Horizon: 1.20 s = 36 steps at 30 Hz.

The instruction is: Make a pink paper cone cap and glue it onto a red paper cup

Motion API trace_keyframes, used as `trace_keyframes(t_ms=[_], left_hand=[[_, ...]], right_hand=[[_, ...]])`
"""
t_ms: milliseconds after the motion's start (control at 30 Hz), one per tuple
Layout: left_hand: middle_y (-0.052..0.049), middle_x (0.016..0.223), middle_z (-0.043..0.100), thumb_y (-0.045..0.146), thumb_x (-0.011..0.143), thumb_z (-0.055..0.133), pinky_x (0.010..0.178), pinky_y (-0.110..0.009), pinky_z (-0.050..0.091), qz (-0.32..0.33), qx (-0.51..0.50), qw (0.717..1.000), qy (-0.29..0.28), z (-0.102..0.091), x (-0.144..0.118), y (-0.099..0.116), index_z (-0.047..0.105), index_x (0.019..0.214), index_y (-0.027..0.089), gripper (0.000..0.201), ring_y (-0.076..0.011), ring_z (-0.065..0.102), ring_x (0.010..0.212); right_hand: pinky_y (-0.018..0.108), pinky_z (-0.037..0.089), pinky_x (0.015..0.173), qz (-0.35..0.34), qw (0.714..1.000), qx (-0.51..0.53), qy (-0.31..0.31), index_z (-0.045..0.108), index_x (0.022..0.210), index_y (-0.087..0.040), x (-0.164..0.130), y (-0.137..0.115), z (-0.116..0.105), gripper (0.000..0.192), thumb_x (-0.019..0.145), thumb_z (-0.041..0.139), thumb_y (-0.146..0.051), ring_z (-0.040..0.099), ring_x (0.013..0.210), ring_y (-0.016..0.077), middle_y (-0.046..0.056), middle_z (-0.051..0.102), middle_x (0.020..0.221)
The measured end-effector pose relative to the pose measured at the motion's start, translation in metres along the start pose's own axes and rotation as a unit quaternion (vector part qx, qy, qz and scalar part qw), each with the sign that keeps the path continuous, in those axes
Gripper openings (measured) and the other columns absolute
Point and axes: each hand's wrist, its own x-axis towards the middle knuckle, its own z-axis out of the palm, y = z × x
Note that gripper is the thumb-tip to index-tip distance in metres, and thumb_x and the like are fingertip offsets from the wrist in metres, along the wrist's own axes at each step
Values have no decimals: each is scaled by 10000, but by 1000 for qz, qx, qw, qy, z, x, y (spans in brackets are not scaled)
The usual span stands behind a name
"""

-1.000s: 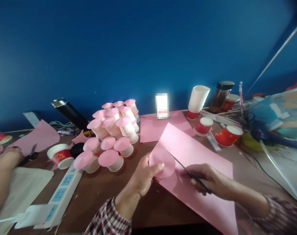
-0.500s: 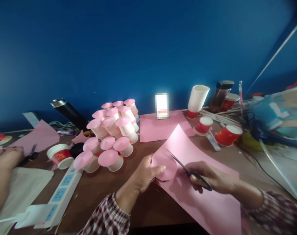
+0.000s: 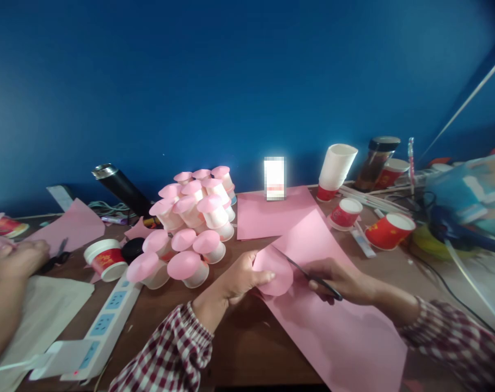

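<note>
Item: left hand [image 3: 241, 279]. Fingers and thumb pinched on the rounded pink flap [image 3: 276, 272] at the near corner of the pink sheet [image 3: 332, 326]. Since the earlier frames the hand sits a little higher and further from the bench edge, its grip unchanged.

Item: right hand [image 3: 341, 280]. Curled closed around the handles of the scissors [image 3: 312, 275], blades pointing up and left into the paper just beside the flap. Blade tip lies closer to the flap's top edge than before.

Item: pink sheet. Lies on the bench [image 3: 169, 332], running from the hands toward the lower right; its far corner now rests flatter than half a second ago, when it curled up.

Item: pile of pink-capped cups [image 3: 190, 223]. Left of the hands, apart from them; unmoved.

Item: white power strip [image 3: 104, 321]. Near left, on the bench; unmoved.

Item: red cups [image 3: 388, 230]. Right rear, beside a white cup stack [image 3: 337, 166] and a dark-lidded jar [image 3: 378, 155].

Item: another person's hand [image 3: 18, 261]. Far left, closed over something too blurred to tell, slightly further in than earlier.
</note>
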Motion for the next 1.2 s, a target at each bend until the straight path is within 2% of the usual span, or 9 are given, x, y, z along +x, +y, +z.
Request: trace_keyframes(t_ms=[100,200,367,500,667,867,1067,1200], left_hand=[[-83,888,686,212,636,754,778,-340,471,-3,10,1000,12,-5,5,3,648,1062,138,445,-213,625,816],[-84,872,688,217,605,771,791,-349,468,0,15,998,57,-9,10,1,662,1014,124,433,-214,623,817],[-73,837,684,214,641,742,790,-323,464,16,36,996,77,-16,16,-7,678,934,111,317,-197,616,810],[-69,855,679,201,672,706,787,-323,469,5,60,997,53,-16,17,-7,674,962,122,302,-208,618,844],[-69,912,676,190,679,691,797,-333,474,18,72,997,8,-17,19,-3,632,1098,150,425,-209,624,846],[-81,896,687,187,664,699,795,-337,477,-30,57,997,-42,-24,23,0,652,1060,149,401,-220,636,848],[-92,933,691,177,649,705,828,-367,470,-52,64,995,-62,-27,25,1,649,1065,150,421,-244,632,898],[-81,937,695,170,641,702,859,-392,457,-54,70,995,-52,-28,25,1,650,1069,154,431,-259,627,924]], right_hand=[[190,387,454,-1,1000,-6,3,635,1023,-116,5,0,-4,384,856,547,-451,434,459,61,-41,479,561],[192,386,451,16,1000,-4,16,638,1040,-109,7,0,-7,405,848,552,-455,433,449,60,-39,479,554],[192,384,449,38,999,6,36,642,1029,-102,8,4,-8,425,831,569,-470,437,442,62,-39,485,537],[203,406,470,42,999,14,17,624,1061,-94,10,8,-10,454,827,570,-480,463,461,72,-27,511,555],[209,426,496,28,999,17,-7,608,1105,-104,14,9,-13,474,825,575,-485,473,487,73,-27,513,590],[207,425,500,28,999,-15,-5,613,1116,-123,17,7,-16,453,831,568,-472,484,495,75,-16,542,612],[193,407,492,22,1000,-13,-7,625,1088,-126,16,3,-14,395,845,561,-430,463,492,64,-31,512,600],[189,388,466,35,999,-9,14,629,1072,-124,17,6,-13,385,833,574,-422,447,465,65,-49,487,535]])
